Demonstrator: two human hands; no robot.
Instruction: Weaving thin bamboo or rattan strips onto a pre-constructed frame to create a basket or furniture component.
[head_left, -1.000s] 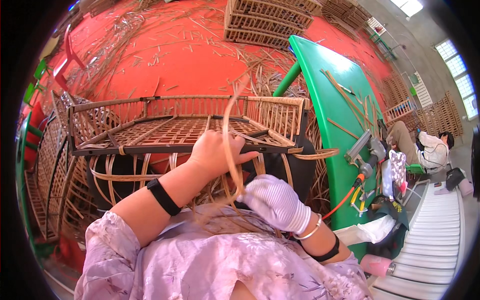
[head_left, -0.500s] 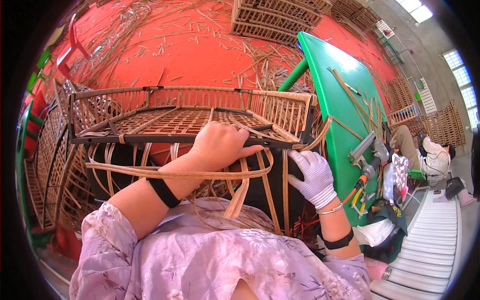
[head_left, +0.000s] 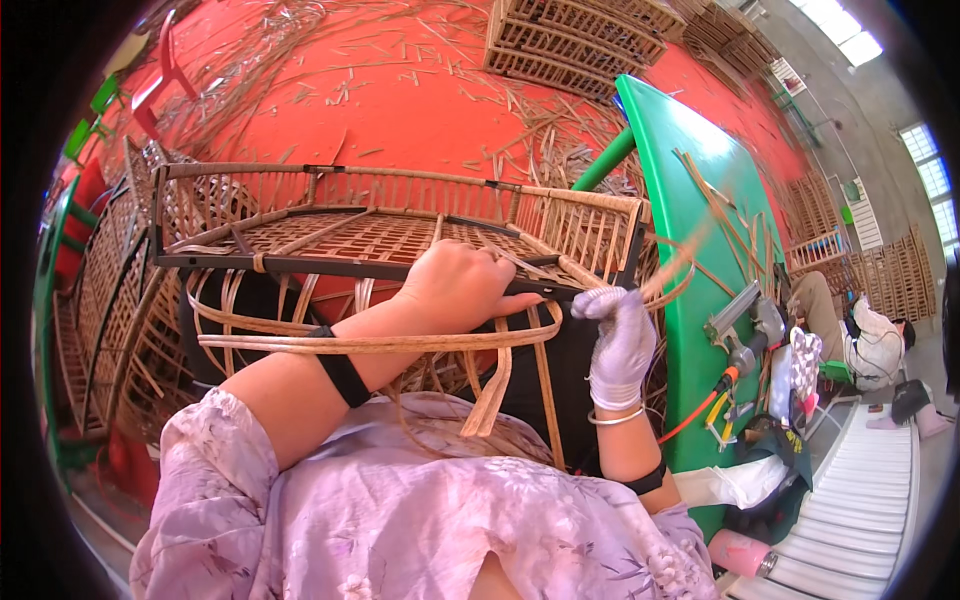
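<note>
A woven rattan tray-like piece (head_left: 380, 266), edged by a dark metal frame and with a low slatted wall, rests in front of me across my lap. My bare left hand (head_left: 458, 285) is closed over its near edge, fingers on the inside and thumb under the dark bar. Loose flat rattan strips (head_left: 400, 343) loop past my left forearm and hang below the edge. My right hand (head_left: 613, 325), in a pale glove, has curled fingers by the near right corner and pinches a rattan strip, mostly hidden by the fingers. Another strip curves up beyond it, blurred.
A green table (head_left: 690, 190) stands close on the right, with strips and a nail gun-like air tool (head_left: 740, 320) beside it. More wicker pieces (head_left: 100, 300) lean at left. Offcuts litter the red floor (head_left: 400, 100); a stack of wicker frames (head_left: 570, 45) stands far off. A pink bottle (head_left: 740, 553) lies lower right.
My right hand has gone from spread fingers to a curled pinch near the corner. A strip that hung beneath it is gone from there, and a strip beyond swings up. My left hand keeps its grip.
</note>
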